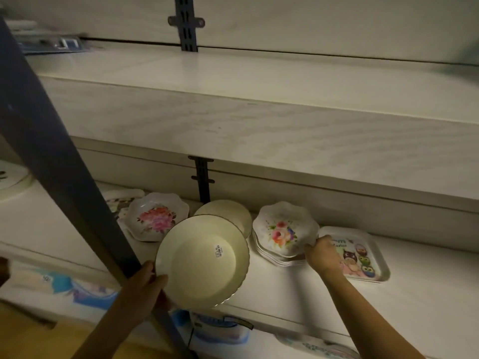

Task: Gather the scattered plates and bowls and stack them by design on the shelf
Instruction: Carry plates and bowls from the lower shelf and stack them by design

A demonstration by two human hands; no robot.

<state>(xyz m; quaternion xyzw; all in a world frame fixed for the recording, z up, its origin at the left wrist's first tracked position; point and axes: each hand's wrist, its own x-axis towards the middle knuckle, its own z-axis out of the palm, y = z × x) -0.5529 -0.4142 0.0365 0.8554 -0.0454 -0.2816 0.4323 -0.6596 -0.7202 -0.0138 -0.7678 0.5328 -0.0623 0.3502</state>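
Observation:
My left hand [145, 283] grips the lower left rim of a plain cream plate [197, 265] with a price sticker, held tilted above the front of the lower shelf [298, 286]. Behind it lies another cream plate [228, 211]. My right hand [322, 253] holds the right edge of a stack of scalloped floral plates [282, 233]. A pink-flowered scalloped plate [155, 216] sits left of the cream plates, with another patterned plate [121, 198] partly hidden behind a post.
A square owl-print tray [363, 257] lies right of my right hand. A dark slanted post [51, 156] crosses the left side. A thick upper shelf [259, 117] overhangs the plates. A white round dish [10, 177] sits far left. Packaged goods [220, 330] lie below the shelf.

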